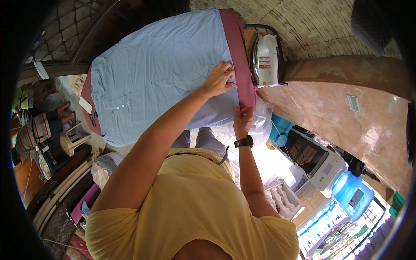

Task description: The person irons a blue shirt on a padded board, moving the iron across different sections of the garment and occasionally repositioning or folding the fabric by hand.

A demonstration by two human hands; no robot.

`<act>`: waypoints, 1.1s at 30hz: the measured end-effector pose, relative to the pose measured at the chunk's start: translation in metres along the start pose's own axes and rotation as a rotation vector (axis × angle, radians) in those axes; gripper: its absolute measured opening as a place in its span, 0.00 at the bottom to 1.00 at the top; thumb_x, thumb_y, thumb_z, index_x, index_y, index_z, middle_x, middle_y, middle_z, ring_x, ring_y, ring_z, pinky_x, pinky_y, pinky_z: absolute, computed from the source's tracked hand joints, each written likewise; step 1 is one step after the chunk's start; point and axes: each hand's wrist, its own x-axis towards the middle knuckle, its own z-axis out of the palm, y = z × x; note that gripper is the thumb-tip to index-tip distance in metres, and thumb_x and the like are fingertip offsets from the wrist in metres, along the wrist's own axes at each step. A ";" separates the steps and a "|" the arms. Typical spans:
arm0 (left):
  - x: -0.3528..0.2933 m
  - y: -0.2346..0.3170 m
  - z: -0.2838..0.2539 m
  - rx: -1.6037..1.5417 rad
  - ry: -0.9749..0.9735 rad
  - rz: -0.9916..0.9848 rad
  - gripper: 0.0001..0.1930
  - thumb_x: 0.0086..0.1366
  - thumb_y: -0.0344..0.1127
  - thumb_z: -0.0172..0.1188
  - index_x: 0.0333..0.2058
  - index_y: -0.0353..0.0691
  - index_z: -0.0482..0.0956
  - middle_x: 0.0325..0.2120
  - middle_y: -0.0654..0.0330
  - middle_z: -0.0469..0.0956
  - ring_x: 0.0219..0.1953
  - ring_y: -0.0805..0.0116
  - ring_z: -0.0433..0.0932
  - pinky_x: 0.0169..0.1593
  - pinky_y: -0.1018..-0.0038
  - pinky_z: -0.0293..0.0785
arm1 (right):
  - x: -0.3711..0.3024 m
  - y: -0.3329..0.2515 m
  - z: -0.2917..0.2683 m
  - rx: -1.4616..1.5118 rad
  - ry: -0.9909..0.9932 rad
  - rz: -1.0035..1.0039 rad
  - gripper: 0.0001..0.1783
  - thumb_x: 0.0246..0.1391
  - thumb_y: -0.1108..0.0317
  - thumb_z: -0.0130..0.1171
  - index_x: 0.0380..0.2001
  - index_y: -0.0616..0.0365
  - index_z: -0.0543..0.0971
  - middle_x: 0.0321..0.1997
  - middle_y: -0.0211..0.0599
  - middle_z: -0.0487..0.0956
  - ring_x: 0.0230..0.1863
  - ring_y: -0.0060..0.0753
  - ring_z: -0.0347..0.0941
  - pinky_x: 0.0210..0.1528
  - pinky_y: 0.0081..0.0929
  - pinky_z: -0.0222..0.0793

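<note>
A light blue shirt [164, 65] lies spread and wrinkled over an ironing board with a maroon cover [237, 39]. Small white buttons show near its left end, and its hem runs along the right. My left hand [220, 79] rests on the cloth at the hem, fingers curled in and thumb close to them, gripping the fabric. Lower down, my right hand [243, 119], with a dark watch on the wrist, pinches the hem's near corner at the board's edge. A white iron [266, 60] sits on the wire rest at the board's right end, apart from both hands.
A pinkish stone-like counter side [342, 117] stands close on the right. Beyond my right arm are a white appliance [327, 173] and blue water jugs [352, 195]. On the left are a small wooden stool [73, 139], several other people, and a dark metal grille [60, 30].
</note>
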 end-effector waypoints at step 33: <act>0.028 -0.029 0.009 0.150 -0.362 -0.007 0.09 0.49 0.26 0.61 0.29 0.49 0.81 0.43 0.61 0.71 0.51 0.58 0.67 0.55 0.67 0.66 | 0.048 -0.138 -0.099 -0.198 -0.210 -0.305 0.20 0.58 0.53 0.62 0.37 0.63 0.81 0.26 0.53 0.78 0.27 0.54 0.75 0.31 0.40 0.70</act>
